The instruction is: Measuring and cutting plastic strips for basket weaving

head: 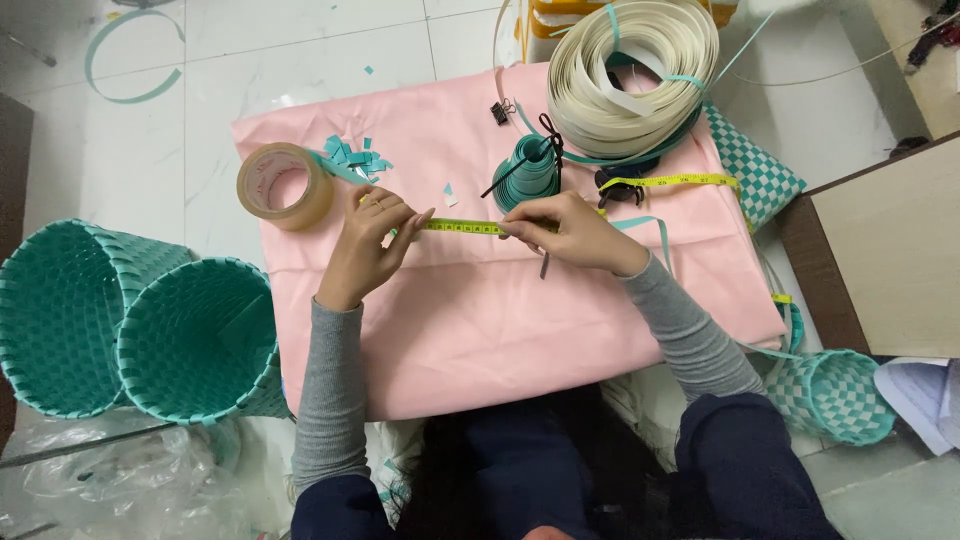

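A yellow measuring tape (462, 227) lies stretched across a pink cloth (500, 320). My left hand (375, 235) pinches its left end, next to a roll of brown packing tape (285, 185). My right hand (560, 228) pinches the tape further right, along with a teal strap (645, 222) that runs under it. The rest of the measuring tape loops away to the right, past a small spool of teal strap (528, 172).
A big coil of cream strap (640, 70) sits at the cloth's far edge, with a black binder clip (499, 111) and teal offcuts (352, 155) nearby. Two teal woven baskets (130, 320) lie at left, a checked basket (835, 395) at right, a wooden table (890, 260) beside it.
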